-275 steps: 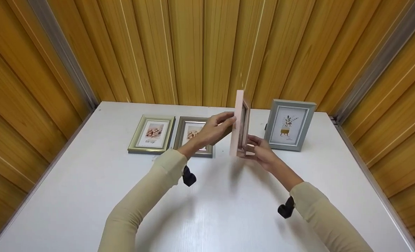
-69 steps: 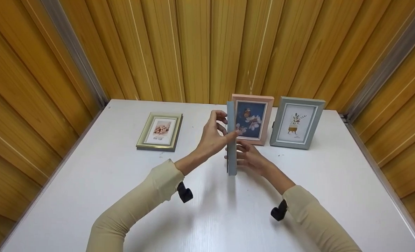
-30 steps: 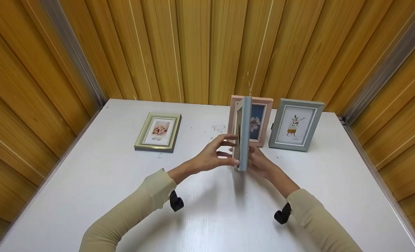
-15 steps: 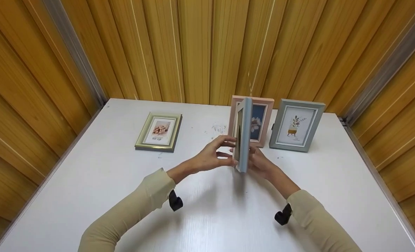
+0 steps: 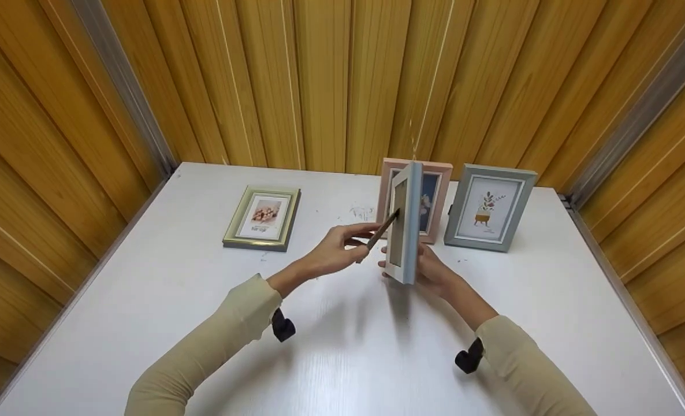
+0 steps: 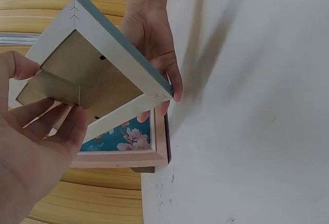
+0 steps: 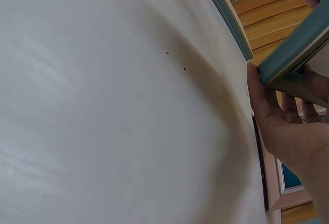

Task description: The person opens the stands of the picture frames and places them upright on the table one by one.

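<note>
The blue frame (image 5: 413, 225) is held on edge right of the table's middle, with its long axis nearly upright, its back turned to the left and its front to the right. By its look it is held up off the table (image 5: 342, 358), though the gap cannot be made out clearly.

The relation judged to count most is that between back and leg (image 5: 382, 231). The leg is joined to the back at its upper end and is angled away from it, so that its free end is pointed down, to the left and toward the near side. A wedge of space is thus left between leg and back.

The leg is pinched near that free end between thumb and fingers of the left hand (image 5: 334, 249), the nearer hand to it. The blue frame's lower part is gripped from the right by the right hand (image 5: 432, 268), whose fingertips are seen past the edge on the back's side.

Just beyond, the pink frame (image 5: 442, 202) is partly hidden by the blue frame. The grey frame (image 5: 488, 208) is stood farther right; the gold frame (image 5: 261, 216) is laid flat, well apart at left.
</note>
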